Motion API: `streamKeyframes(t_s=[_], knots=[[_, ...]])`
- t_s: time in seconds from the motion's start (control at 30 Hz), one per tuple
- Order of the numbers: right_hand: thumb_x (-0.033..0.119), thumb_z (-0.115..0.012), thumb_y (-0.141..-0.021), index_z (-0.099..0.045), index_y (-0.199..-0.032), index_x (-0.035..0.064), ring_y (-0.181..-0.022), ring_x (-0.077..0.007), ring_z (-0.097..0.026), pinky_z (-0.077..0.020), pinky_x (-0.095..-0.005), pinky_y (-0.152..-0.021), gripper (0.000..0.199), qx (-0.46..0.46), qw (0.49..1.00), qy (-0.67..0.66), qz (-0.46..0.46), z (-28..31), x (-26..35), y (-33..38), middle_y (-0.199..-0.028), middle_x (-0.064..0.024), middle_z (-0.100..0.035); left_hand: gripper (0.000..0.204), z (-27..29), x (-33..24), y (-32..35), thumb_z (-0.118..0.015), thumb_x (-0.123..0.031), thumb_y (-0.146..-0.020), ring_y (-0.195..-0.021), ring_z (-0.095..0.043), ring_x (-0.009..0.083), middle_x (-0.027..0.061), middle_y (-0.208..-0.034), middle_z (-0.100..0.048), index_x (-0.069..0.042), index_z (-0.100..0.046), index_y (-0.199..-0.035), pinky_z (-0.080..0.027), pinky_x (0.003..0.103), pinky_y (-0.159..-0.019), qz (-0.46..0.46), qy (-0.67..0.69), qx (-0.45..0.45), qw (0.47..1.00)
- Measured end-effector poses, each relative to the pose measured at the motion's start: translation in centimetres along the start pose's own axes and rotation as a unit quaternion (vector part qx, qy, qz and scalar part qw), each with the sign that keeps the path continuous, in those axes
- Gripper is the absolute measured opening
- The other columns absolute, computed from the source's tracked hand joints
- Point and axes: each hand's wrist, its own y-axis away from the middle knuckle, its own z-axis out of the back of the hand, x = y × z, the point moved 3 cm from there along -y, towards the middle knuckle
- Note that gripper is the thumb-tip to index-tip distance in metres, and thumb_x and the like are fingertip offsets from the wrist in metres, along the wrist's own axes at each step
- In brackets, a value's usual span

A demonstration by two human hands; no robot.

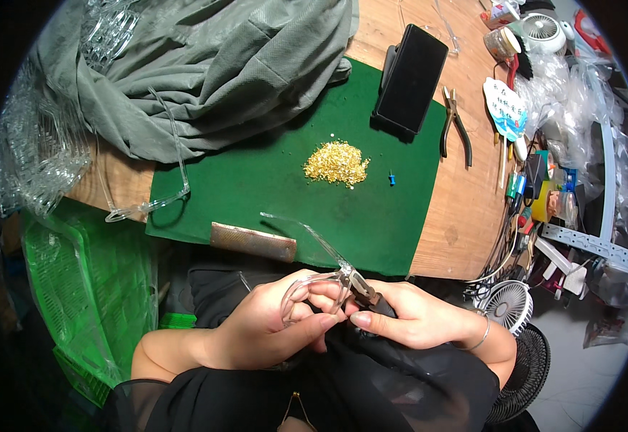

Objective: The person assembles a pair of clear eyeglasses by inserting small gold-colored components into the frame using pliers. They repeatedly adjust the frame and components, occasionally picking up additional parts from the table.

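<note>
My left hand [256, 327] is closed around a clear plastic eyeglass frame [324, 246], close to my body at the table's near edge. One temple of the frame sticks out over the green mat. My right hand [425, 317] is wrapped around dark-handled pliers [363, 286]. Their jaws meet the frame's corner, where the temple joins the front. Whether anything small sits in the jaws I cannot tell. Beyond my hands, a heap of tiny gold and silver-coloured metal pieces [335, 164] lies on the green mat [256, 191], with a blue push pin [391, 178] to its right.
Another clear eyeglass frame [148, 207] lies at the mat's left edge, below a grey cloth [220, 79]. A worn metal-faced block [252, 242] rests at the near edge. Right: a black phone [413, 78], second pliers [455, 128], small fans [504, 306]. Left: a green basket [87, 288].
</note>
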Motion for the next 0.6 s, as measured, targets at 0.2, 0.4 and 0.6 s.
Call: streamKeyframes(t_s=[0.2,0.4,0.6], knots=[[0.031,-0.052,-0.093,-0.052,-0.092,-0.0013,-0.071,-0.0165,-0.053,-0.045,-0.0314,-0.067,0.032,-0.01,1.0,-0.019,-0.001,-0.2,0.2,-0.3,-0.076,-0.0109,-0.057,0.03,0.1,0.6,0.0,-0.055,0.002,-0.088,-0.069,-0.06,0.0105,0.0096,-0.092,-0.06,0.007,-0.044,-0.115,-0.05,0.022,-0.064,-0.02,-0.041,-0.001,0.999],[0.031,-0.053,-0.092,-0.053,-0.084,-0.0021,-0.062,-0.0145,-0.048,-0.0426,-0.031,-0.06,0.034,-0.033,0.999,-0.001,-0.017,-0.6,-0.3,-0.9,-0.065,-0.0078,-0.054,0.028,-0.1,0.8,0.1,-0.052,0.002,-0.088,-0.067,-0.057,0.0077,0.006,-0.086,-0.057,0.008,-0.042,-0.114,-0.048,0.019,-0.063,-0.059,-0.072,-0.018,0.995],[0.029,-0.053,-0.092,-0.055,-0.084,-0.0029,-0.06,-0.0141,-0.047,-0.0429,-0.0308,-0.059,0.033,-0.072,0.997,0.01,0.026,-0.9,-1.6,-1.5,-0.062,-0.0075,-0.052,0.023,-0.1,1.3,0.2,-0.053,0.003,-0.088,-0.066,-0.056,0.006,0.0068,-0.091,-0.054,0.007,-0.044,-0.108,-0.045,0.017,-0.059,-0.103,-0.147,-0.035,0.983]])
